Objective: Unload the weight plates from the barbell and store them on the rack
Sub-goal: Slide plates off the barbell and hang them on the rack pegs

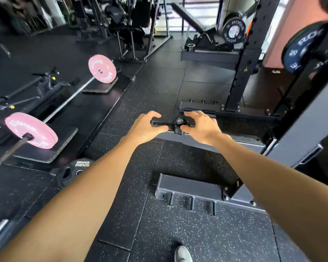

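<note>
We reach both arms forward; our left hand (146, 127) and right hand (201, 127) curl their fingers around a black clamp-style barbell collar (178, 124) held between them; the pale pink round weight plates (29, 130) sit on the steel barbell (72, 96) well to the left; dark blue plates (301, 50) hang on the black steel rack (244, 59) to the right.

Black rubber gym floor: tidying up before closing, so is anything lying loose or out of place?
Yes: a small black Hammer Strength weight plate lies flat on the black rubber floor beside the platform edge, not on any rack peg.
</note>
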Demonstrator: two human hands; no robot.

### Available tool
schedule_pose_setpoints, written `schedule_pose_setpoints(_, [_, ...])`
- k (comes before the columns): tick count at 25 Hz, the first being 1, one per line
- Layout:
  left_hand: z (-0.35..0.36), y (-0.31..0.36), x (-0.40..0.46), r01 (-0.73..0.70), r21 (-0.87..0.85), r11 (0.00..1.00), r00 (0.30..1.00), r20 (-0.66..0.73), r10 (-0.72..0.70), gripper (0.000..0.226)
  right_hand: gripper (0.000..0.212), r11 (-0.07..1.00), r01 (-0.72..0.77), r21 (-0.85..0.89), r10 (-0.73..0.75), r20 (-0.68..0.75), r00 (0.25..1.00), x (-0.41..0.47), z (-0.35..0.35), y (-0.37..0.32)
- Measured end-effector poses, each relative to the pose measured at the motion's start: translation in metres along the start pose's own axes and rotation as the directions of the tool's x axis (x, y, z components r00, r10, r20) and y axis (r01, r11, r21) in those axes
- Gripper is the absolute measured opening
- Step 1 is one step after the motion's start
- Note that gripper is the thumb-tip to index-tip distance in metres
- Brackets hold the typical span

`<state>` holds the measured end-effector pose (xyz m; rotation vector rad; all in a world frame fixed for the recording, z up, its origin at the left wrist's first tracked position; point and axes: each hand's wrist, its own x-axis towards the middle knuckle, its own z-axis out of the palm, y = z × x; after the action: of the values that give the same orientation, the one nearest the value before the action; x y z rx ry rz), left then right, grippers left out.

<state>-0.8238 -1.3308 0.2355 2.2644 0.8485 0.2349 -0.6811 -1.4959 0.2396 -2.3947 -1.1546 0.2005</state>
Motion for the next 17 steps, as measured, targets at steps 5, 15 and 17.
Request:
schedule_pose_setpoints(5, [-0.049,0.037,-0.107,-0.118,-0.015,0.993,0.991,-0.056,0.117,0.053,0.059,0.996,0.069,-0.060,-0.075,-0.105,0.992,-0.098,-0.055,-0.055])
schedule_pose_setpoints(15, [-0.046,0.181,-0.203,-0.353,-0.039,0.935,0.936,-0.031,0.351,0.050,0.062,0.989,-0.048,-0.141,0.009,-0.267,0.964,-0.238,-0.185,-0.042])
schedule_pose_setpoints(17, [-0.034,0.217,-0.208,-0.410,-0.065,0.910,0.912,-0.016,0.410,0.047,0.063,0.985,-0.096,-0.144,0.047,-0.309,0.950,-0.262,-0.216,-0.021])
